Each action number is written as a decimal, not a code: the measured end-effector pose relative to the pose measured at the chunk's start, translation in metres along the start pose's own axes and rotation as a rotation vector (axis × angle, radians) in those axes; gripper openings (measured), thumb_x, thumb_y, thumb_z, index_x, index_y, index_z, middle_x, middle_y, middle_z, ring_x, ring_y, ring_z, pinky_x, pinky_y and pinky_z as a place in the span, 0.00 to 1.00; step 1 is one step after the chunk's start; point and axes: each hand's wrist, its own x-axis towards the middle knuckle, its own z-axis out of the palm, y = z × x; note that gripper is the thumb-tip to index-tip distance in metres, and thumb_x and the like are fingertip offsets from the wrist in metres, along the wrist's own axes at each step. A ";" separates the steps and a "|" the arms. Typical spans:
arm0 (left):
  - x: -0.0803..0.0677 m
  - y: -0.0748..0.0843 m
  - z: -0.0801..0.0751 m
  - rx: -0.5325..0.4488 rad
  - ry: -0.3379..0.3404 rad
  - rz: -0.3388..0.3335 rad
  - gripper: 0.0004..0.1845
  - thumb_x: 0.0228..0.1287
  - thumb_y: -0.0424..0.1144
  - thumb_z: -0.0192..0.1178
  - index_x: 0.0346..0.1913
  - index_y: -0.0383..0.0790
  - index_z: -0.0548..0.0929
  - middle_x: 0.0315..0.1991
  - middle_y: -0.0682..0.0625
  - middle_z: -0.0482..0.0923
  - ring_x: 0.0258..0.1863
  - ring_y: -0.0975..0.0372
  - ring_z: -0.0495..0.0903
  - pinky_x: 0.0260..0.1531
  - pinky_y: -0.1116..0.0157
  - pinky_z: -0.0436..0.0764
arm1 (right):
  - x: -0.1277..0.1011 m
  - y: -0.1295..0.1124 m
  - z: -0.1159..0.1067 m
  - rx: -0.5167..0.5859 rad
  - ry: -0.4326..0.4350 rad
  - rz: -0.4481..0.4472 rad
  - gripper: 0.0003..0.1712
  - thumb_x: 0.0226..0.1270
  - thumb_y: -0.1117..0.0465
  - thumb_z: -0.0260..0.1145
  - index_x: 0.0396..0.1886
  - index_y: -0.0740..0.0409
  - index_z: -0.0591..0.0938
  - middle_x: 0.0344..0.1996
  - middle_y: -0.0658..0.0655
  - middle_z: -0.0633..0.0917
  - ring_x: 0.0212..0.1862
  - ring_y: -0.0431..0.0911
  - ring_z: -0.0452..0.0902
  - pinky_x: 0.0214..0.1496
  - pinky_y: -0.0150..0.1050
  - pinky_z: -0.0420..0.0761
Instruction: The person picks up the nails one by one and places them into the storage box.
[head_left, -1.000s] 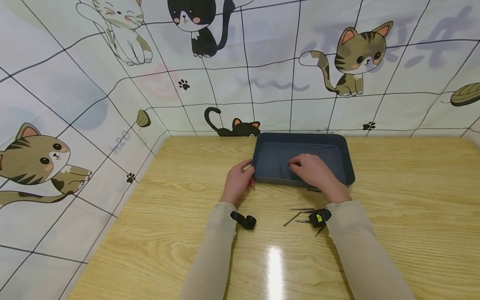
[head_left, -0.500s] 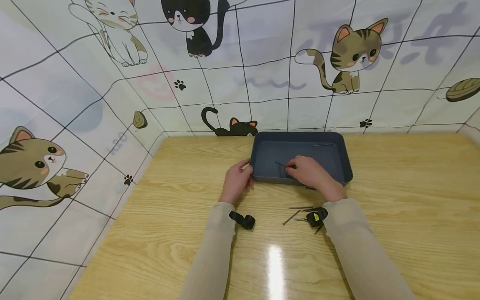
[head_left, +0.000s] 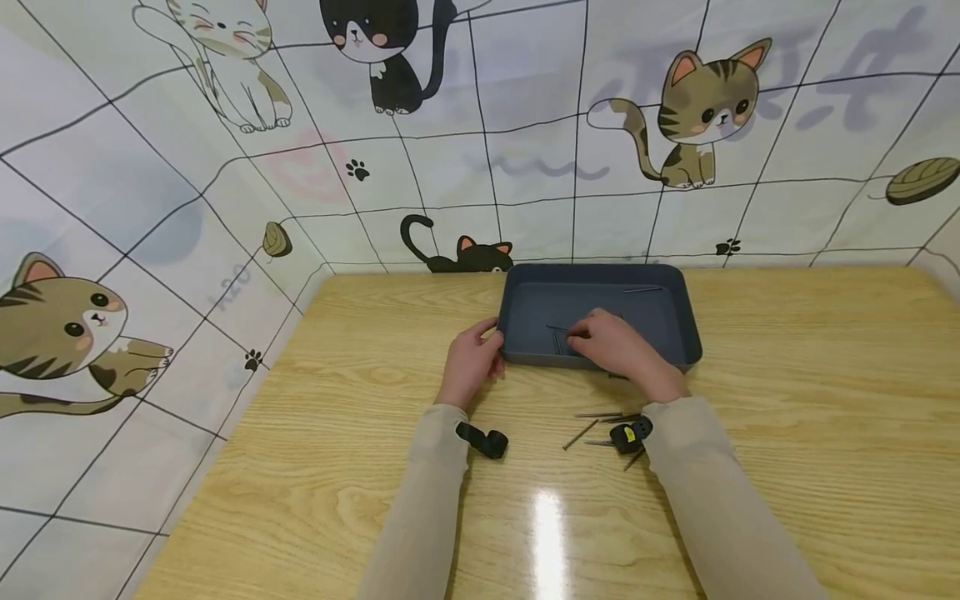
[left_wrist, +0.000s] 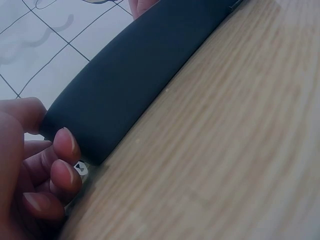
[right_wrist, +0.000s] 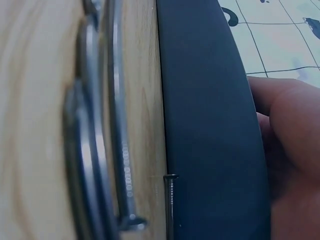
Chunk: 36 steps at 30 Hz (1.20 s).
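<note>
My left hand [head_left: 468, 363] holds the left end of a dark blue tray [head_left: 507, 310]. In the left wrist view, the thumb lies at the tray's rim and the curled fingers [left_wrist: 66, 176] are against its outer end. My right hand [head_left: 617, 343] reaches over the front wall into the tray, its fingertips pinched together low near the floor. A nail [head_left: 557, 327] runs into these fingertips, part of it hidden by the hand. Two more nails [head_left: 556, 342] lie just left of them. Another nail [head_left: 642, 290] lies near the tray's back wall. In the right wrist view, the tray wall hides the fingertips.
Several loose nails [head_left: 581, 435] lie on the wooden table [head_left: 337, 467] in front of the tray, partly under the right wrist camera [head_left: 628, 435]. One nail [right_wrist: 171, 200] lies against the tray's front wall. A cat-patterned sheet [head_left: 540, 167] stands behind the tray.
My right hand stays in the tray and shifts slightly, while the nail at its fingertips moves left. Another nail shows beside the fingertips. My left hand keeps its hold on the tray.
</note>
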 end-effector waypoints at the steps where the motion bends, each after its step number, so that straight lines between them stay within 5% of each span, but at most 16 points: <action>1: 0.000 0.000 0.000 0.001 0.000 0.000 0.23 0.58 0.46 0.48 0.58 0.48 0.73 0.13 0.47 0.76 0.10 0.57 0.72 0.13 0.63 0.73 | 0.000 0.000 0.000 0.003 0.000 0.002 0.19 0.66 0.58 0.52 0.50 0.65 0.78 0.44 0.62 0.72 0.40 0.51 0.71 0.41 0.47 0.71; 36: 0.001 0.000 -0.001 -0.004 -0.007 -0.014 0.22 0.58 0.46 0.48 0.57 0.49 0.73 0.13 0.47 0.76 0.10 0.57 0.72 0.13 0.64 0.72 | -0.006 -0.006 -0.019 0.008 0.011 -0.012 0.20 0.65 0.59 0.54 0.55 0.62 0.73 0.48 0.63 0.70 0.46 0.53 0.71 0.42 0.49 0.72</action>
